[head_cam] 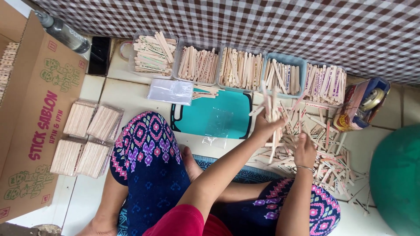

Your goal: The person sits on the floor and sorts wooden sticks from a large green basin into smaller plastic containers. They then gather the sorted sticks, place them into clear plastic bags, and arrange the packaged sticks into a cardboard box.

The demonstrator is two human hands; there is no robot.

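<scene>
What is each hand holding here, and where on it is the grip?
The left hand grips a bunch of sticks near their lower ends, upright. The right hand rests on the loose stick pile; whether it grips any cannot be told.

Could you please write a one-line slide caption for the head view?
Left hand holds a bunch of wooden sticks; right hand rests on the loose floor pile.

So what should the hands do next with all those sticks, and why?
Probably drop the bunch of sticks in the left hand into one of the trays just above it. That hand already grips a fanned handful, the trays sit close, and the right hand is down on the loose pile of sticks on the floor.
</scene>
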